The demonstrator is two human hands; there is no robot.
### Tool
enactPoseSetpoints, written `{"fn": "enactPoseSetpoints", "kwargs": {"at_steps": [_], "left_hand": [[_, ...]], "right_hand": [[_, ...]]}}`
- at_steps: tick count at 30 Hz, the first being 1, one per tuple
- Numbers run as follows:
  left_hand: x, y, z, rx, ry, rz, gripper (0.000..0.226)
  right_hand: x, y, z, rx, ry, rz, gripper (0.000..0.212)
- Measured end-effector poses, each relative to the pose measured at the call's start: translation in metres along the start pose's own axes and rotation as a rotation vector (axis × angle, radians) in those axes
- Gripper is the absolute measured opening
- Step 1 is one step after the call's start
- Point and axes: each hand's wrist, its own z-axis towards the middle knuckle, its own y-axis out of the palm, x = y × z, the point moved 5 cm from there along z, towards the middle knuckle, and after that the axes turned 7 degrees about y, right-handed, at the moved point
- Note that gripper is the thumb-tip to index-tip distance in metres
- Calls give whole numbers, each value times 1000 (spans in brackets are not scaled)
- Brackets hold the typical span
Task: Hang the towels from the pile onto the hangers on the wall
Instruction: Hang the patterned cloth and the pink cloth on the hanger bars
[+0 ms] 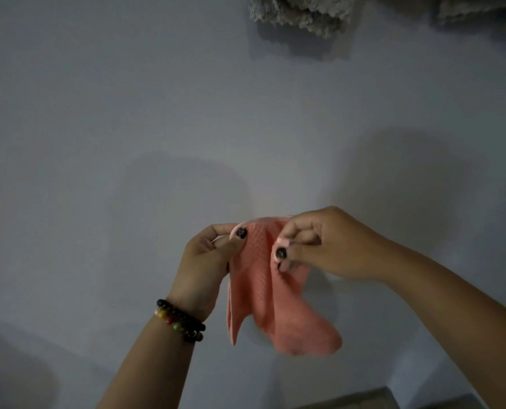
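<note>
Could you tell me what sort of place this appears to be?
Probably a room at home: a plain pale wall, grey towels already hanging high on it, and both hands pinching a pink towel.

Open wall [127, 113] is being left free above and to either side of the pink towel [263, 284], while the way straight up is being blocked at the top edge by a grey towel [302, 13] and another grey towel [479, 8] hanging there.
</note>
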Motion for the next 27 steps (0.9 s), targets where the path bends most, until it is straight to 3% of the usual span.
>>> {"fn": "enactPoseSetpoints", "kwargs": {"at_steps": [5,15,21,27], "left_hand": [[4,12,0,-37,-40,-162,28],[11,24,-4,-216,-83,-314,31],[21,22,-5,-342,-30,-319,50],[21,14,1,-271,24,-211,47]], "right_hand": [[-11,-5,8,251,-200,-30,11],[-14,-4,22,274,-181,84,16],[-17,-9,31,327,-132,51,17],[-14,-11,36,305,-94,106,16]]}}
